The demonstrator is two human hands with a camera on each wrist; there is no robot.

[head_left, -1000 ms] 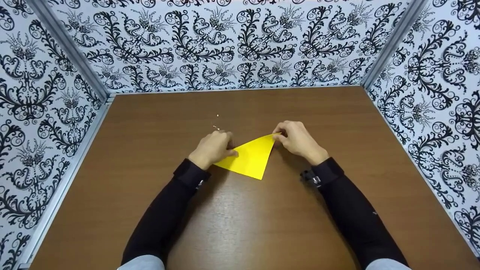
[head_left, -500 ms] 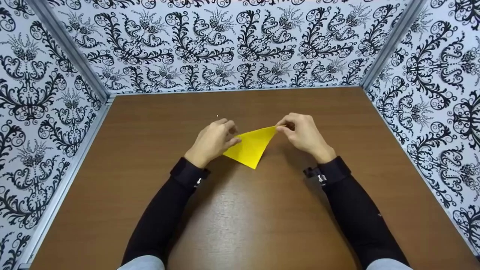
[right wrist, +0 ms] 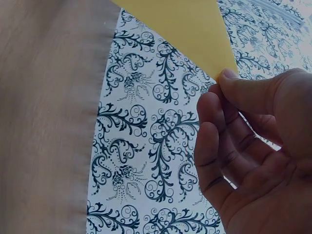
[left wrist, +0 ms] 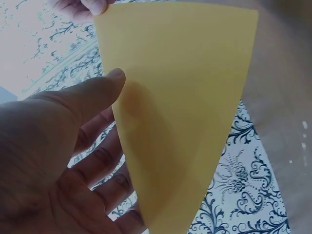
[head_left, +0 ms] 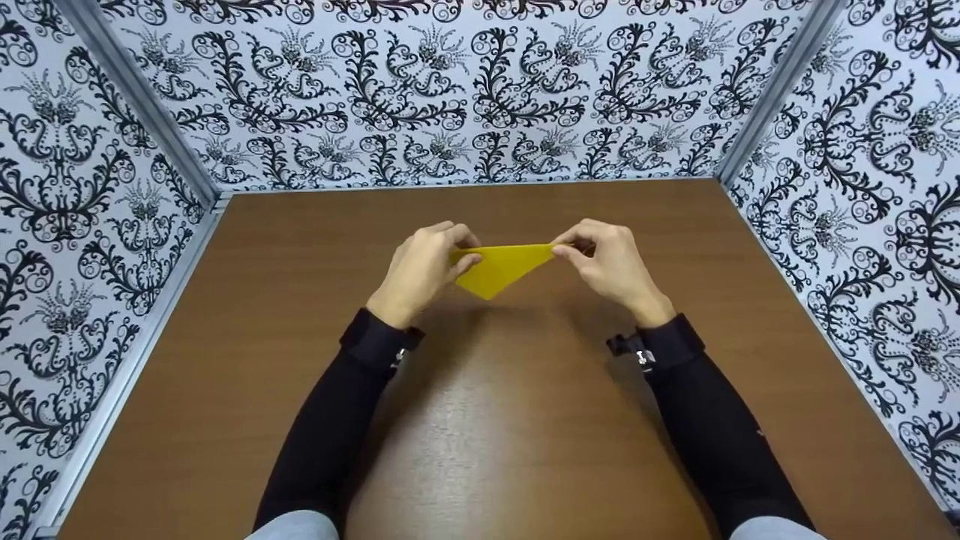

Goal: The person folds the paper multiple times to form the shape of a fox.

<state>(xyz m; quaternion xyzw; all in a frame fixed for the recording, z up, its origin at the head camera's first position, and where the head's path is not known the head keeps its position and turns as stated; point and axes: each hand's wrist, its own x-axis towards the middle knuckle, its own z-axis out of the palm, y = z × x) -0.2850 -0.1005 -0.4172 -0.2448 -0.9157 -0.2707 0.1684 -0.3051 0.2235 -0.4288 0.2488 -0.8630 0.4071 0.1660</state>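
A sheet of yellow paper is held up above the table between both hands, its long upper edge nearly level and a corner hanging down in the head view. My left hand pinches its left part, the thumb in front and the fingers behind, as the left wrist view shows. At the right corner, my right hand grips the paper between thumb and fingertips. The right wrist view shows that pinched corner of the paper close up. Part of the sheet's left end is hidden by the left hand.
The brown wooden table lies beneath the hands. Walls with black-and-white scroll patterns stand at the back and both sides, joined by grey metal posts.
Both hands have lifted the yellow paper off the table and moved it away from the body. The sheet has tilted, so its near corner now hangs down and it looks narrower.
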